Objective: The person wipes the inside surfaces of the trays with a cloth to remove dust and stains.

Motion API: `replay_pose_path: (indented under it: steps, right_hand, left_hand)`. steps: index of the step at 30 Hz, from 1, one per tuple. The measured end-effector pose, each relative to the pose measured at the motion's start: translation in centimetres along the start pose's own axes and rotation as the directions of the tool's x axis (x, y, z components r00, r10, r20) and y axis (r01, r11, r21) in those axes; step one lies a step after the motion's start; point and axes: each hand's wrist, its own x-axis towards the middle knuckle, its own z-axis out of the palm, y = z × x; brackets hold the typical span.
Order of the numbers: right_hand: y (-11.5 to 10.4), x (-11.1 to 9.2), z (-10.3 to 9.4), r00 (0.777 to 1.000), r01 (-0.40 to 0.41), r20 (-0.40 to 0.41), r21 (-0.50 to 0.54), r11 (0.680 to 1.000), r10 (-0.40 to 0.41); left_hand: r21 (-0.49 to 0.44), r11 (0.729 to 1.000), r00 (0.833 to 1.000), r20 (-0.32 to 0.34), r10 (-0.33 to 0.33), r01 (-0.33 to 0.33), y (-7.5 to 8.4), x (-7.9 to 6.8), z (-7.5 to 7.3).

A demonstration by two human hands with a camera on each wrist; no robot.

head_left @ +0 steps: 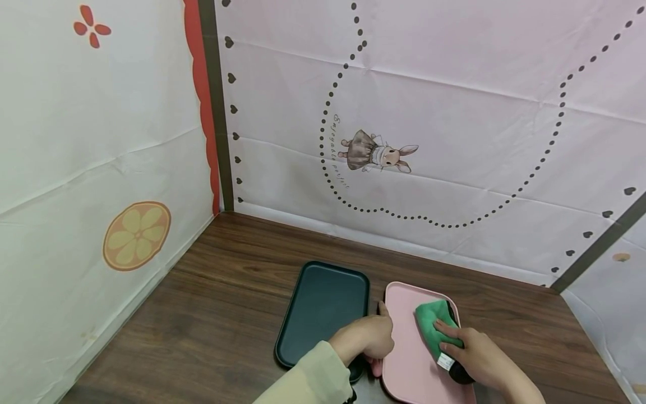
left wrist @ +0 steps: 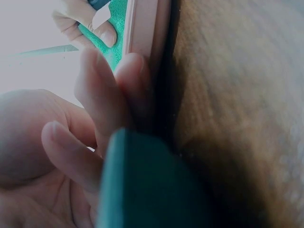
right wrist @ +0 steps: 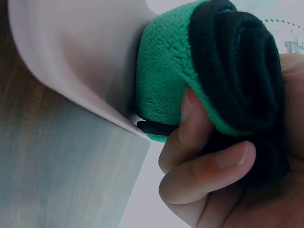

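A pink tray [head_left: 407, 342] lies on the table at the front right. My left hand [head_left: 370, 336] is at its left edge in the head view, one finger stretched forward along the rim. The left wrist view shows fingertips [left wrist: 133, 66] at the outer side of the pink rim, the other fingers loosely bent. My right hand [head_left: 476, 353] grips a folded green cleaning cloth [head_left: 431, 320] with black edging and a white label, over the right part of the tray. In the right wrist view the cloth [right wrist: 166, 66] is rolled thick, with fingers bent round it.
A dark green tray [head_left: 328, 308] lies just left of the pink one, partly under the left forearm in the head view. Brown wood-grain table [head_left: 227, 303] surrounds both. Printed white sheets [head_left: 444, 129] wall in the back and sides.
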Motion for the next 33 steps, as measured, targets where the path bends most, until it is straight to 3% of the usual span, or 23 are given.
replay_pose_path:
  steps: [8,16,25,33]
  right_hand:
    - [0.0,-0.4,0.1,1.0,0.026,-0.004,0.001,1.0,-0.026]
    - [0.0,-0.7,0.0,0.999,-0.003,0.033,0.025,1.0,0.002]
    - [0.4,-1.0,0.0,0.997,0.039,0.059,0.011,0.999,-0.04]
    - [0.1,-1.2,0.1,0.996,-0.039,0.084,0.04,0.998,0.036]
  left_hand:
    - [0.014,1.0,1.0,0.001,-0.002,0.002,0.1,0.0,0.0]
    - [0.003,1.0,1.0,0.002,0.005,-0.005,0.0,0.0,0.0]
    - [0.009,1.0,1.0,-0.004,-0.007,0.007,0.1,0.1,0.1]
    - [0.039,0.999,1.0,-0.019,-0.001,0.002,0.1,0.0,0.1]
